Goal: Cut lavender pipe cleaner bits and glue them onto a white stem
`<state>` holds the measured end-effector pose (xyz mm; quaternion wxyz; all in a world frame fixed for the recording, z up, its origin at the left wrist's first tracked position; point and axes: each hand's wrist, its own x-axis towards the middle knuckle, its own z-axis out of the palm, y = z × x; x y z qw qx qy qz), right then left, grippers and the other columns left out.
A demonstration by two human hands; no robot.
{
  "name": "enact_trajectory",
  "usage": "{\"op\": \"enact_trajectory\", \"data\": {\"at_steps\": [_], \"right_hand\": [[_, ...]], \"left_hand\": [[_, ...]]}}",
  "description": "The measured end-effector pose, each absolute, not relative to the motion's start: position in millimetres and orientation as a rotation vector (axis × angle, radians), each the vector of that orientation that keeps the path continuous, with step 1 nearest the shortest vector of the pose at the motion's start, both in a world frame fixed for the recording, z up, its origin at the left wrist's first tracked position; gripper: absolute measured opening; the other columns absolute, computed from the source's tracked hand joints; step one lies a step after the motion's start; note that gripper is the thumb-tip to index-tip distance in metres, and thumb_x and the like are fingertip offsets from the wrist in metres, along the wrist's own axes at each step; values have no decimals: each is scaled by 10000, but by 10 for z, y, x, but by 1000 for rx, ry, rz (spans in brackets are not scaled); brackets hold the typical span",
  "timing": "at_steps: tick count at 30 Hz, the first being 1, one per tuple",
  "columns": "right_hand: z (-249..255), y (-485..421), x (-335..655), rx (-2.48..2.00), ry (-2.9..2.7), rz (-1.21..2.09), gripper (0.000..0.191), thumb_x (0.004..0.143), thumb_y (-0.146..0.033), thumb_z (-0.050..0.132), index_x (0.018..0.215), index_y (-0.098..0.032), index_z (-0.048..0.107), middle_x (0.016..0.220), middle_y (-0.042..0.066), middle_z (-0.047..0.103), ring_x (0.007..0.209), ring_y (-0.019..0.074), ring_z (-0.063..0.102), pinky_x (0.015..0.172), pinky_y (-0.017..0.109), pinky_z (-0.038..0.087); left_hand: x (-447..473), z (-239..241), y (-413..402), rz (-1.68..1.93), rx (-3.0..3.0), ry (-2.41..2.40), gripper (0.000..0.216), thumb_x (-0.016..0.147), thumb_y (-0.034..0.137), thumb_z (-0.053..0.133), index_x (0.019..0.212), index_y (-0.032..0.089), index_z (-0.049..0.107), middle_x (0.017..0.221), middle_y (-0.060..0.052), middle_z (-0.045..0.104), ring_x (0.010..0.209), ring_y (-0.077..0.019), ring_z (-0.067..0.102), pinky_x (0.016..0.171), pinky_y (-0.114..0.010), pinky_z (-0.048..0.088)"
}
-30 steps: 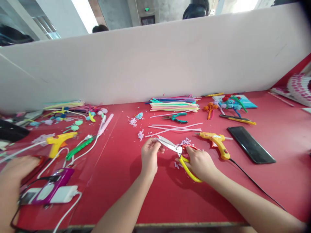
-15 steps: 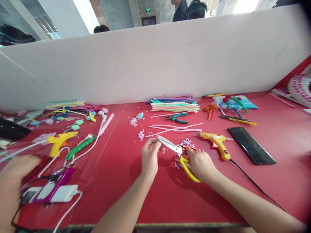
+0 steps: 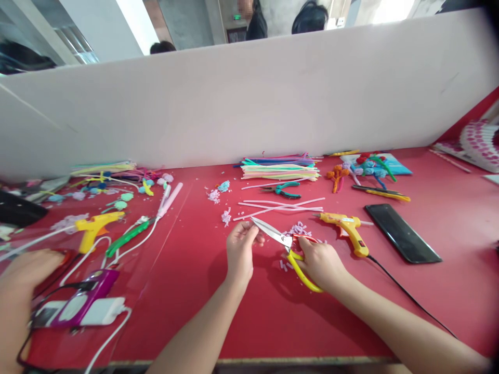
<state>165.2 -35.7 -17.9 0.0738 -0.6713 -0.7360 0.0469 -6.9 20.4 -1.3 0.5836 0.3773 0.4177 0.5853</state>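
Observation:
My right hand (image 3: 318,259) grips the yellow and red handles of a pair of scissors (image 3: 273,233); the steel blades point left toward my left hand (image 3: 240,249). My left hand is pinched shut just at the blade tips, on something too small to make out. Small lilac cut pieces (image 3: 297,228) lie scattered on the red table (image 3: 241,322) beside the scissors. Several pale pink pipe cleaners (image 3: 280,205) lie just beyond my hands.
A yellow glue gun (image 3: 346,228) with black cord and a black phone (image 3: 402,232) lie to the right. A stack of coloured pipe cleaners (image 3: 278,169), teal pliers (image 3: 284,189) and pipe-cleaner flowers (image 3: 366,166) sit by the white partition (image 3: 249,104). Another person's hand (image 3: 19,291), chargers and a second glue gun (image 3: 95,226) are at left.
My hands and the scissors have stayed almost still. People beyond the partition have moved.

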Motion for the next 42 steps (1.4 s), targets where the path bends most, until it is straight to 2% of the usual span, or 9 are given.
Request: {"op": "enact_trajectory", "data": {"at_steps": [9, 13, 17, 21, 26, 30, 34, 39, 42], "right_hand": [[-43, -295, 1668, -2088, -2046, 194, 377, 825, -555, 410, 771, -193, 500, 586, 53, 622, 525, 210, 589, 476, 252, 169], [-17, -267, 1707, -1969, -1836, 447, 325, 780, -518, 484, 735, -196, 477, 598, 41, 576, 533, 190, 534, 496, 258, 186], [-24, -254, 1725, -1810, -1764, 666, 276, 804, -443, 463, 672, -201, 445, 564, -9, 499, 527, 142, 464, 500, 244, 259], [37, -264, 1727, -1659, -1689, 846, 228, 822, -401, 440, 752, -190, 489, 628, -22, 527, 568, 118, 478, 522, 219, 352], [121, -304, 1701, -1636, -1588, 987, 200, 799, -335, 452, 663, -189, 452, 491, -56, 461, 449, 90, 435, 457, 202, 346], [103, -275, 1737, -1713, -1512, 973, 213, 772, -318, 459, 607, -198, 398, 447, -65, 414, 404, 82, 406, 419, 198, 311], [60, -188, 1894, -1834, -1473, 874, 258, 782, -374, 447, 604, -188, 453, 443, -50, 423, 399, 87, 393, 410, 207, 285], [-20, -108, 2074, -1964, -1511, 755, 286, 743, -438, 511, 645, -174, 558, 463, -27, 470, 413, 105, 400, 413, 226, 235], [-36, -94, 2103, -1991, -1541, 691, 322, 755, -475, 495, 634, -180, 542, 465, -32, 455, 428, 107, 398, 430, 228, 237]], "left_hand": [[-50, -17, 196, 1278, 804, 886, 124, 718, 216, 664, 768, 147, 575, 637, 8, 630, 514, -60, 534, 514, -173, 421], [-41, -32, 195, 1193, 794, 860, 129, 726, 220, 662, 791, 146, 579, 645, 2, 633, 517, -58, 537, 512, -168, 420], [-16, -54, 170, 1046, 841, 844, 119, 730, 232, 656, 763, 142, 587, 645, -9, 638, 501, -68, 545, 491, -176, 419], [30, -69, 112, 872, 937, 826, 113, 731, 238, 647, 721, 137, 596, 626, -21, 642, 479, -84, 547, 482, -195, 423], [101, -71, 17, 685, 1096, 834, 137, 724, 261, 640, 689, 133, 606, 582, -43, 637, 467, -124, 561, 486, -238, 441], [88, -57, 28, 658, 1257, 902, 158, 746, 303, 604, 693, 155, 591, 609, -39, 634, 497, -138, 565, 519, -258, 449], [-13, -44, 145, 715, 1504, 1065, 143, 756, 312, 593, 699, 181, 597, 625, -6, 589, 535, -134, 524, 563, -251, 413], [-125, -86, 271, 788, 1808, 1244, 314, 802, 284, 530, 509, 185, 472, 647, 8, 476, 631, -137, 472, 683, -258, 359], [-143, -110, 290, 762, 1917, 1316, 106, 729, 150, 557, 641, 195, 520, 738, 10, 480, 650, -138, 459, 663, -258, 340]]}}
